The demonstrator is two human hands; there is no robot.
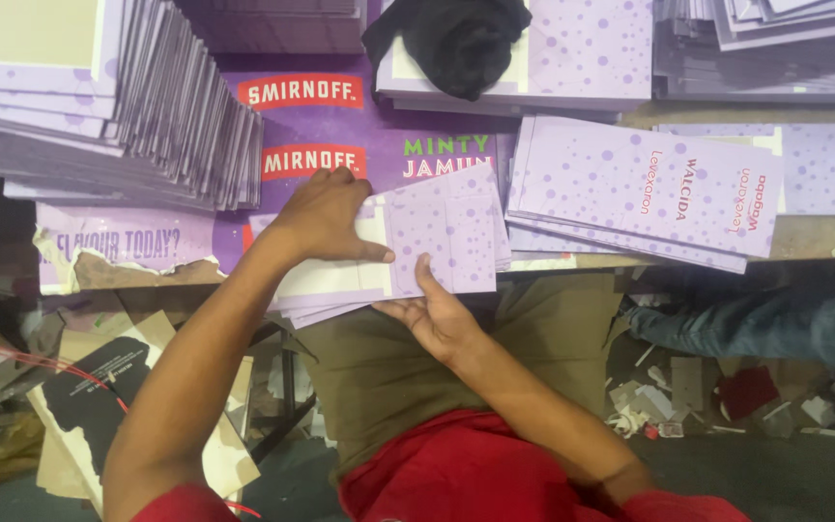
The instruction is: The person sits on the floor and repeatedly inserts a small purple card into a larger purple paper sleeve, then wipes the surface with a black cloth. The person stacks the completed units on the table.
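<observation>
A lilac dotted flat carton sheet [446, 232] lies on top of a small stack of like sheets [331, 295] at the near table edge. My left hand [326, 215] presses down on the sheet's pale left part, fingers spread. My right hand [434, 311] comes from below, palm up, with the thumb on the sheet's lower edge and the fingers under the stack, gripping it.
Tall fanned piles of lilac sheets [137, 106] stand at the left and far right [765, 48]. Another flat pile [645, 188] lies to the right. A black cloth [456, 39] rests on a far stack. Paper scraps and cardboard [108, 387] litter the floor; another person's leg in jeans [756, 324] is at right.
</observation>
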